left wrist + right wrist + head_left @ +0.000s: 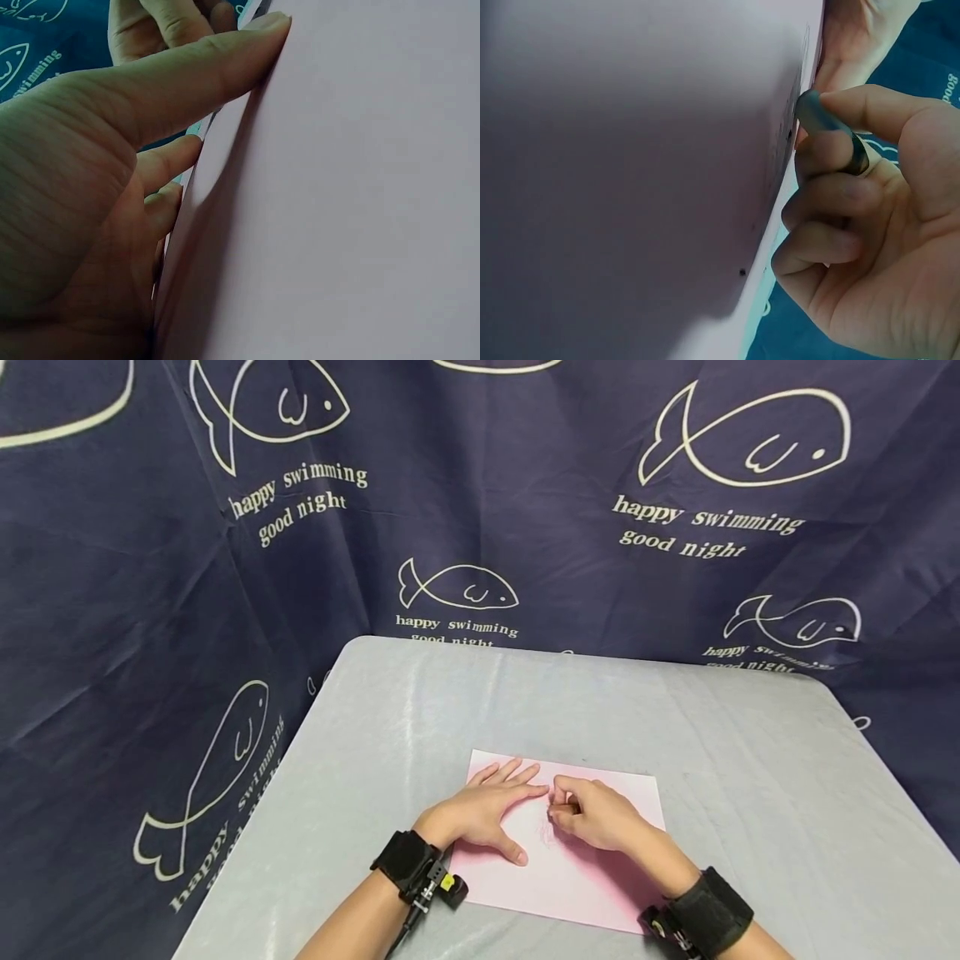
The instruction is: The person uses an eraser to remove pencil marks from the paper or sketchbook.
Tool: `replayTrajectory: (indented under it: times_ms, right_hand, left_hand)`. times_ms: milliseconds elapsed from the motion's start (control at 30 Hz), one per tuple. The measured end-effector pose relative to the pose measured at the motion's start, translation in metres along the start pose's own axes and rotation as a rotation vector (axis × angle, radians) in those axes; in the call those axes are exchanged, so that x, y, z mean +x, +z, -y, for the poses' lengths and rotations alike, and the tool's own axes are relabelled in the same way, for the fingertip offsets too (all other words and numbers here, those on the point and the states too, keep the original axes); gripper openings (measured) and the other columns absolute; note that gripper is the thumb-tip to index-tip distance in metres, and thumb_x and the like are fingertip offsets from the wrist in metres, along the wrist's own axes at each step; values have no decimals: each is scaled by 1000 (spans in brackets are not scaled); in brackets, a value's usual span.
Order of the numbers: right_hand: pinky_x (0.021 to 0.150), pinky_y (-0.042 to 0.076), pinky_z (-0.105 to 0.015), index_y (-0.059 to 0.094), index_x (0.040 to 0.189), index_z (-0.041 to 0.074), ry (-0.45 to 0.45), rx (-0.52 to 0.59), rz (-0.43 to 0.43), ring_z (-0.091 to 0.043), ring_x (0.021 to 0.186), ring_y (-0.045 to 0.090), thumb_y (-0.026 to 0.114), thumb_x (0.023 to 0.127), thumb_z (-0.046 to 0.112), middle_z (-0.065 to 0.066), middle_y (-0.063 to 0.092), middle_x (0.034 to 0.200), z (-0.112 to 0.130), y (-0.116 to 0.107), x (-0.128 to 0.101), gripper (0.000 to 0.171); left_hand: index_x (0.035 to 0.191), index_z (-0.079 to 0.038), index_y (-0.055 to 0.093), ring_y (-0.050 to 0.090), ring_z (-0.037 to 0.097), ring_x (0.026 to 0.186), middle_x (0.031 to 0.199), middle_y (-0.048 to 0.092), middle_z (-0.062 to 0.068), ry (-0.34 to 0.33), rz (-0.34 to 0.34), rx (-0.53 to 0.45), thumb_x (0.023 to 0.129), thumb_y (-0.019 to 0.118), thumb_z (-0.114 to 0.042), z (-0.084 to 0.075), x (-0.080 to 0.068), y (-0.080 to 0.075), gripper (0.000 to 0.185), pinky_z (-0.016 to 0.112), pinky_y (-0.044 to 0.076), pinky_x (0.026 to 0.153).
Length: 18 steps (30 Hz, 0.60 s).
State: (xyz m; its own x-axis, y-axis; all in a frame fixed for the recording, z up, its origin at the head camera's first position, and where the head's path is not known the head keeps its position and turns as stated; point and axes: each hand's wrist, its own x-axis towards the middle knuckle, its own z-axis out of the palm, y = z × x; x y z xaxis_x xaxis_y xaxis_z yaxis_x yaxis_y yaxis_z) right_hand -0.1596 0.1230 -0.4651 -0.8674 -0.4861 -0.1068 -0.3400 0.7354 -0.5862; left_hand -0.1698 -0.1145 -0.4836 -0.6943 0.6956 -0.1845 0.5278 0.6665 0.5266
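Left hand (486, 812) lies spread on pink paper (555, 885); right hand (600, 814) pinches grey-blue stub (820, 112); navy cloth (555, 527) says "happy swimming good night".

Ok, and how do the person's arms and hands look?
The left hand and right hand are ungloved, no sleeves visible. Each side has a wide black wristband with a small dark device; the left device has a yellow patch and black cable.

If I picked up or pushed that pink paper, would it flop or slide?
The pink sheet of paper would probably sag, since it shows hardly any thickness. It may also slide if nudged: it lies flat on the table, though the left hand spread on it likely steadies it.
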Motion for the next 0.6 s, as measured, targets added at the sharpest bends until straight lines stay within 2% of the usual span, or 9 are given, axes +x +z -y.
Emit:
replayTrajectory:
  times_ms: [233,433,600]
  right_hand:
    - [50,35,-24,51,78,26,52,-69,-25,-4,55,47,73,87,15,17,52,60,-4,-3,-7,25]
    - [51,31,-24,50,77,25,54,-87,-44,-5,55,44,75,80,14,15,47,59,-7,-3,-10,28]
    - [52,33,-25,49,75,26,93,-115,-30,-7,57,46,74,79,14,14,49,60,-4,-4,-8,28]
  left_hand:
    - [159,-30,38,2,19,162,174,12,-6,1,1,-10,72,88,-52,1,-1,0,102,45,3,133]
    - [159,-30,39,2,19,162,174,13,-6,-1,-4,-11,72,88,-52,0,-1,-1,102,45,4,133]
    - [158,-29,39,3,20,162,174,14,-5,7,-8,-11,72,88,-52,1,-2,-1,102,46,5,132]
